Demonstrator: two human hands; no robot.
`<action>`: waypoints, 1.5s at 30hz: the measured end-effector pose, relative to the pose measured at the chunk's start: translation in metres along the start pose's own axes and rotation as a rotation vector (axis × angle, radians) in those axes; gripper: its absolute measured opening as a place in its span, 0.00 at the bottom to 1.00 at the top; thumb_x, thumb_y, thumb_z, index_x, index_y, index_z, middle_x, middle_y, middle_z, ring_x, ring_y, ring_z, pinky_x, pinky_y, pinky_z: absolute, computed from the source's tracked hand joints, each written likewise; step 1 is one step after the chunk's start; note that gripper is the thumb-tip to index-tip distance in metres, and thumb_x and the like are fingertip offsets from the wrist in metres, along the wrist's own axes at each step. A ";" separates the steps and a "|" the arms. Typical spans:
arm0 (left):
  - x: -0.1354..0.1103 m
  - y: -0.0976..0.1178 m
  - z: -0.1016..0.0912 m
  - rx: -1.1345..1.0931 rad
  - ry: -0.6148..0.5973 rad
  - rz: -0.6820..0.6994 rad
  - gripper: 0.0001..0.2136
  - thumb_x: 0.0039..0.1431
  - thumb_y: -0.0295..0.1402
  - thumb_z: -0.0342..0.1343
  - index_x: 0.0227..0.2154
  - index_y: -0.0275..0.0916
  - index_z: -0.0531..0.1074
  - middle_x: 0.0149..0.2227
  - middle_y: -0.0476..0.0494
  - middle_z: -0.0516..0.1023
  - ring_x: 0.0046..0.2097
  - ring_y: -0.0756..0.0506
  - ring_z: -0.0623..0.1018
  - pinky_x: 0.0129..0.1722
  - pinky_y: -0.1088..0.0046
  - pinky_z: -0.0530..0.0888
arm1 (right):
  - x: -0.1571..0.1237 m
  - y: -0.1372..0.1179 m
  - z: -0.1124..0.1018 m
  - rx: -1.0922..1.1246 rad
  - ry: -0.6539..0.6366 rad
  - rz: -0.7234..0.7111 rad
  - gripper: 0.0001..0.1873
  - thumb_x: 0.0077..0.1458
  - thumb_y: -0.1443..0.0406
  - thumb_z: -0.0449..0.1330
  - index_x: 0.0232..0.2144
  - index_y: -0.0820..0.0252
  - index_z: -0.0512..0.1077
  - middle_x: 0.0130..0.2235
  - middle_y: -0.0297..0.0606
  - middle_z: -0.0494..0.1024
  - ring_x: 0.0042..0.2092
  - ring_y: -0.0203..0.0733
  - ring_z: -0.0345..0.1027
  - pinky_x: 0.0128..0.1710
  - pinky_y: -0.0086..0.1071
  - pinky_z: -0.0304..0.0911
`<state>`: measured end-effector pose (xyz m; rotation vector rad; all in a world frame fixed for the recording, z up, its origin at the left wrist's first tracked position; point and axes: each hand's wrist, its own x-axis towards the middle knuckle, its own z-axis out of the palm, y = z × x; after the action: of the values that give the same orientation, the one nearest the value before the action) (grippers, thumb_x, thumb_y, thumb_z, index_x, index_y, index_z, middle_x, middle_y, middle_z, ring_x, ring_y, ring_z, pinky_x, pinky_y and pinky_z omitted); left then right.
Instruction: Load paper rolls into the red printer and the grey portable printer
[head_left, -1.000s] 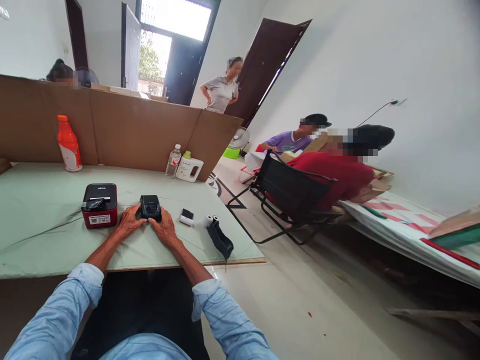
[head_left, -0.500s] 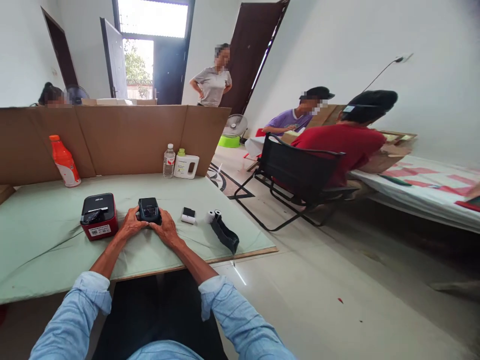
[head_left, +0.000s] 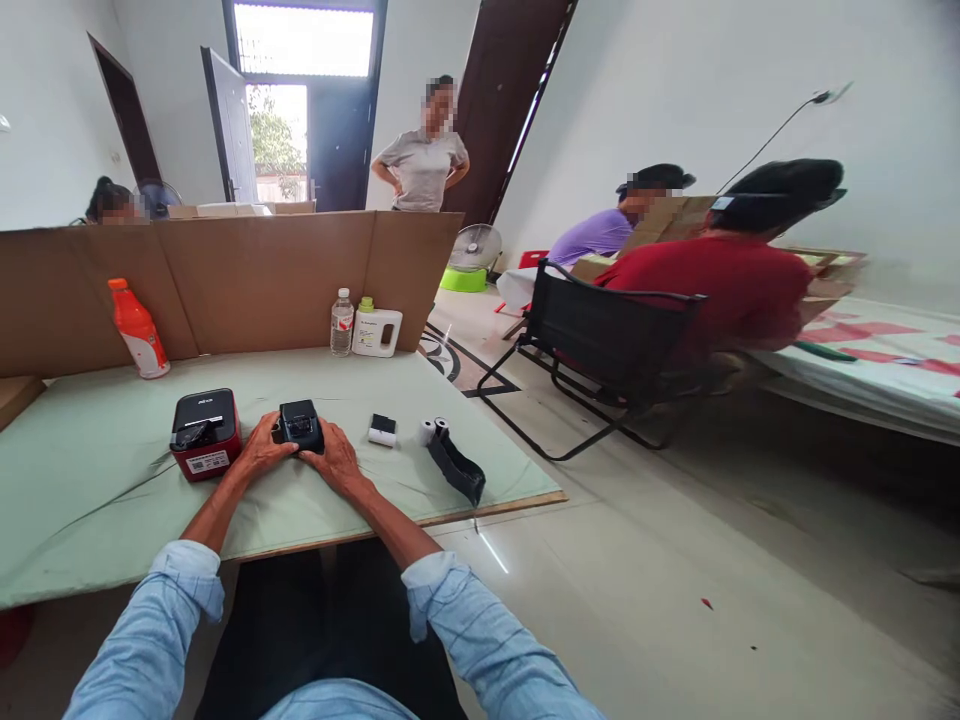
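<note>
At the far left of the tabletop (head_left: 90,450), the orange bottle (head_left: 139,332) stands near the cardboard (head_left: 270,285), leaning in this view, probably from lens slant; back there it is clear of the forearms. The red box (head_left: 205,437) sits nearer, just beside the left hand, its labelled side toward the person, perhaps so that the top is easy to see and reach.

The left hand (head_left: 262,447) and right hand (head_left: 339,458) are apart, clamped on opposite sides of the device (head_left: 301,422). It is in front of the person, between the box and the block, with the thumbs at its near edge. That two-sided hold seems meant to keep it level and steady; whether its underside touches the tabletop I cannot tell.

The clear bottle (head_left: 342,325) and jug (head_left: 377,332) stand side by side at the back, seemingly parked out of the way. Right of the right hand lie the block (head_left: 382,430), then two rolls (head_left: 427,431) and the black strip (head_left: 459,470), spaced within easy reach, the strip's end by the tabletop's edge.
</note>
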<state>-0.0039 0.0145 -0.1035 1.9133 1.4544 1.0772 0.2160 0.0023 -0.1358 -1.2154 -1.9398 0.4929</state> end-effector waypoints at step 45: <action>0.042 0.004 0.006 -0.178 0.153 -0.434 0.17 0.55 0.32 0.63 0.47 0.32 0.82 0.28 0.45 0.79 0.26 0.49 0.75 0.22 0.77 0.66 | -0.002 0.003 -0.002 0.002 -0.010 0.023 0.42 0.58 0.60 0.68 0.71 0.55 0.60 0.59 0.46 0.75 0.60 0.53 0.69 0.62 0.46 0.67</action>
<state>0.0082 0.0539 -0.0912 1.3338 1.6929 1.1141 0.2195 0.0020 -0.1375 -1.2373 -1.9348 0.5139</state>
